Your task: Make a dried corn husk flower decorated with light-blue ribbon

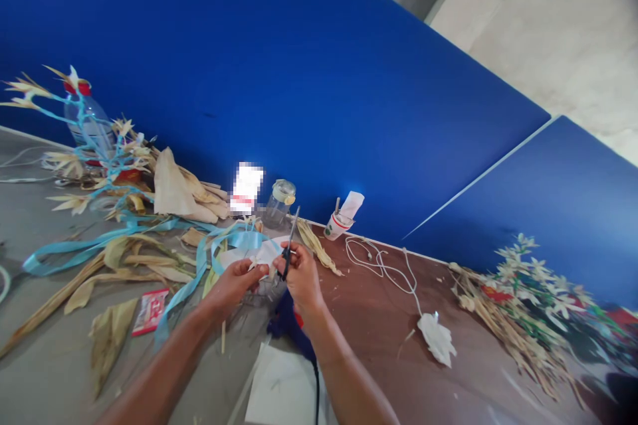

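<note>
Some scissors (286,261) in right-hand fingers (300,254)

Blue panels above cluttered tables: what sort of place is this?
Probably a craft workspace: dried husk-like leaves and pale blue ribbon lie about, and the right hand holds scissors.

2 flat, deep-blue partition panels (299,80) stand behind a grey-and-brown, flat-topped desk (373,325); above them shows a rough, pale-grey wall (548,33).

Shows a long, bare, tapering left forearm (182,339) and matching right forearm (341,358), with bare-fingered left hand (239,279) and right hand (303,277).
</note>
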Demonstrator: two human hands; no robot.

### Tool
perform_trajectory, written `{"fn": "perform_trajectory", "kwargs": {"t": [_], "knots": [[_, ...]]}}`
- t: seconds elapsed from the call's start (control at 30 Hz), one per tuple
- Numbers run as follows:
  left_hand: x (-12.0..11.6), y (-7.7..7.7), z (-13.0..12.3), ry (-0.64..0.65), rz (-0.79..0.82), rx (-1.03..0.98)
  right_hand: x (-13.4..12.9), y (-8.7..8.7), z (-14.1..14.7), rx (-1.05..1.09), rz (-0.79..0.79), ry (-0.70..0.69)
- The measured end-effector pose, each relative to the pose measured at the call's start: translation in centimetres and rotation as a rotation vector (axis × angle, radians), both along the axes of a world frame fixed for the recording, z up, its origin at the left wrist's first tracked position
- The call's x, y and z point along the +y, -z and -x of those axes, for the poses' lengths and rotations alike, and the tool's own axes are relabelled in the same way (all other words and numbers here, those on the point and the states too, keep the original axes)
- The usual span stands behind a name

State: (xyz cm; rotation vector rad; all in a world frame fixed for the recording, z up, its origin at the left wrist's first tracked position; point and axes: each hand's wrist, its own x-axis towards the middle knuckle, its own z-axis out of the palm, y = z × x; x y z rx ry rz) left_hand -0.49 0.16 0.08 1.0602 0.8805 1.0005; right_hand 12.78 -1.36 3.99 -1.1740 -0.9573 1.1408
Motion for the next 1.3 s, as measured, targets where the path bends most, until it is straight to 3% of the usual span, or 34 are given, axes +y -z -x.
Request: {"fn": "perform_trajectory", "kwargs": {"t": [0.17,0.5,0.7,1.13,1.3], "knots": [[-0.3,0.7,-0.7,-0.026,-0.017,-0.074,0.0,0.7,0.9,0.084,-0.103,0.149],[-0.5,0.0,-1.2,-0.23,0.129,-0.261,-0.3,2.4,1.4,0.083,-0.13,0.19],[-0.6,-1.2,-1.0,-0.332,0.254,-0.403,-0.6,2.5,1.7,0.061,-0.092,0.132],[-1.0,-1.2,-1.2,-0.256,0.217,-0.435,-1.1,2.2,1.8,-0.028,-0.101,0.101],[-0.6,-1.3,-0.7,-0.308,0.197,-0.44,-1.3,1.3,1.0,-0.101,-0.085,-0.073]]}}
